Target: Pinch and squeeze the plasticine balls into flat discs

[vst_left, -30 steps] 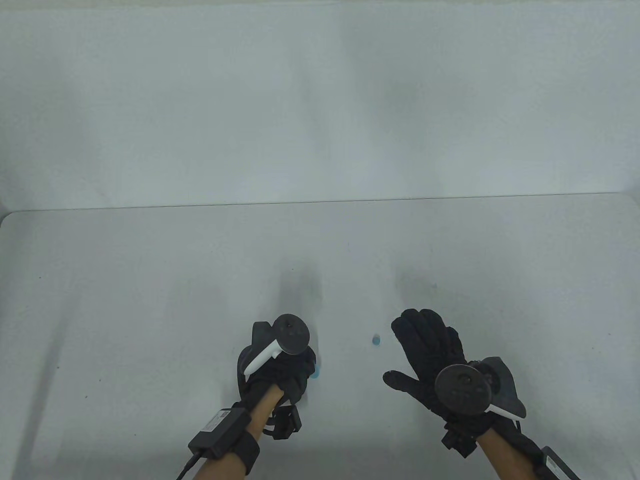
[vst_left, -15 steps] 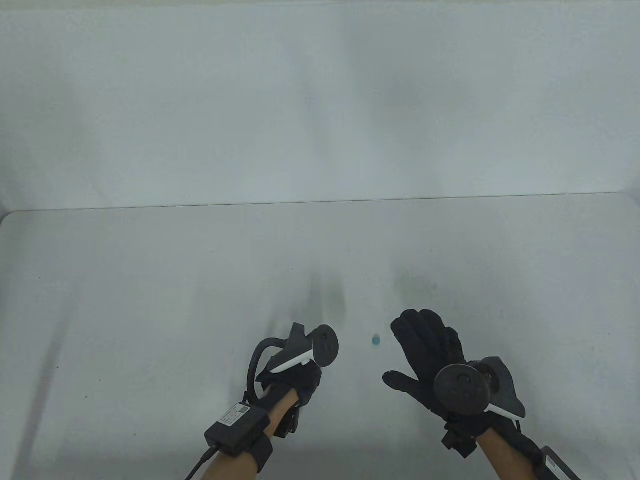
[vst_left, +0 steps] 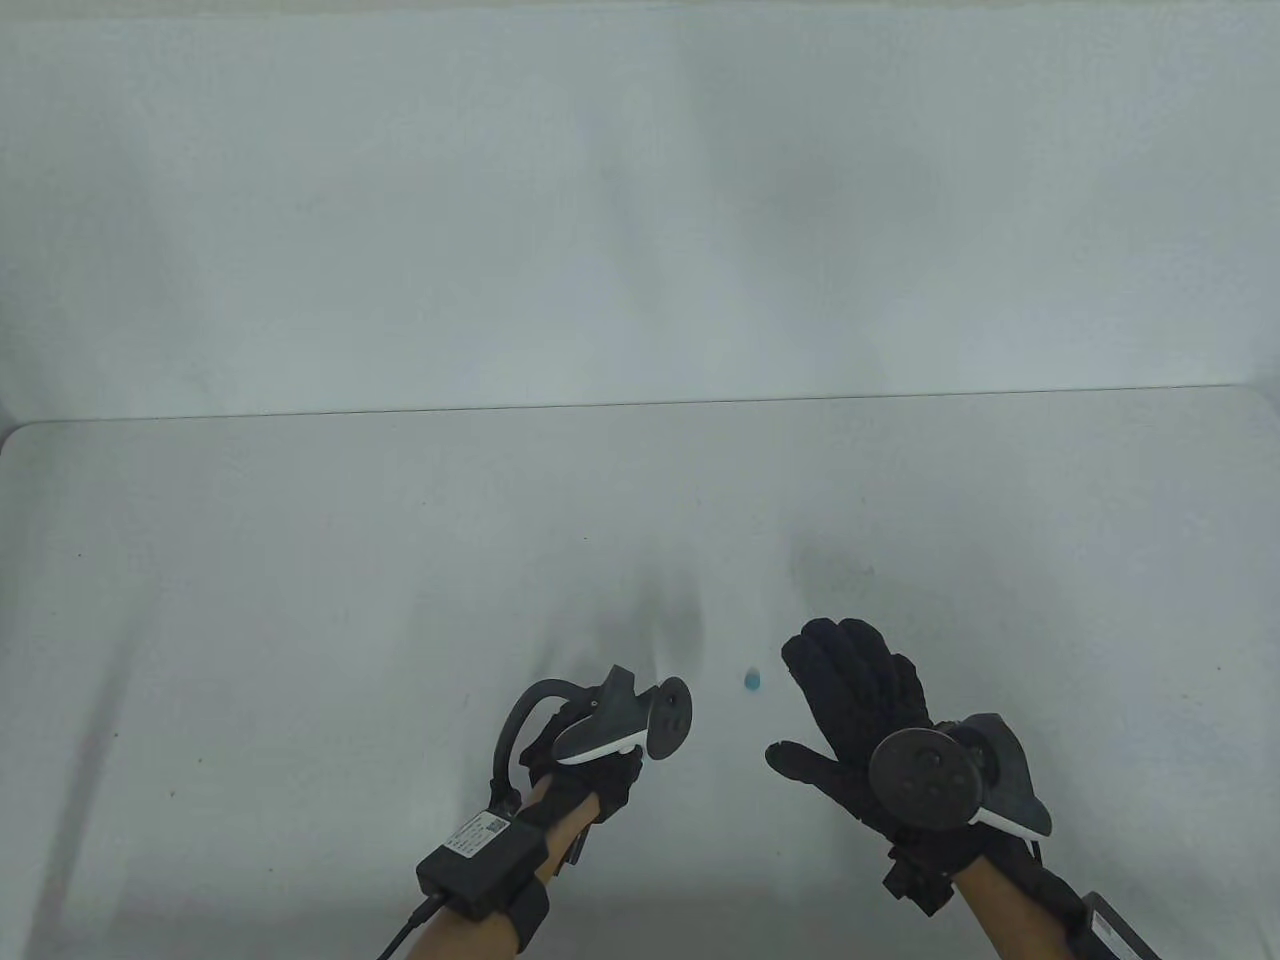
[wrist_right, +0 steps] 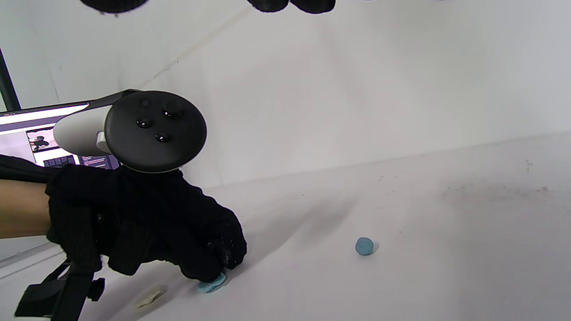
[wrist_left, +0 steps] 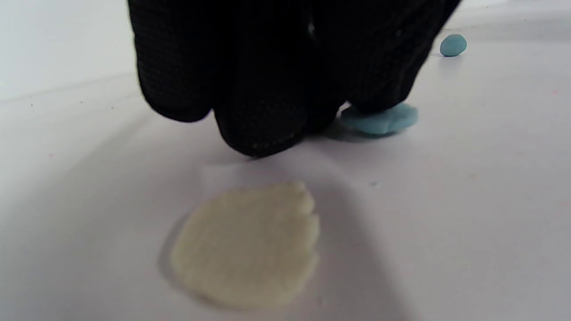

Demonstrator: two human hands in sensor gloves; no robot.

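Bore down with the left hand (wrist_left: 276, 67) on a half-flattened blue piece (wrist_left: 381, 119), fingers curled and bunched together, one fingertip set on the piece's near edge so the surface (vst_left: 300, 600) served as the anvil. Could not tell whether the thumb shared in the pinch, being hidden behind the other fingers. Left the piece's far rim showing, thick and uneven, hence judged not yet a proper disc.

Laid the finished pale disc (wrist_left: 247, 245) just in front of that hand, apart from the blue piece, probably to keep the colours from sticking together.

Parked the right hand (vst_left: 850, 720) flat over the surface, fingers spread and holding nothing, close beside the small blue ball (vst_left: 751, 681) but not touching it; seemingly placed ready for that ball's turn.
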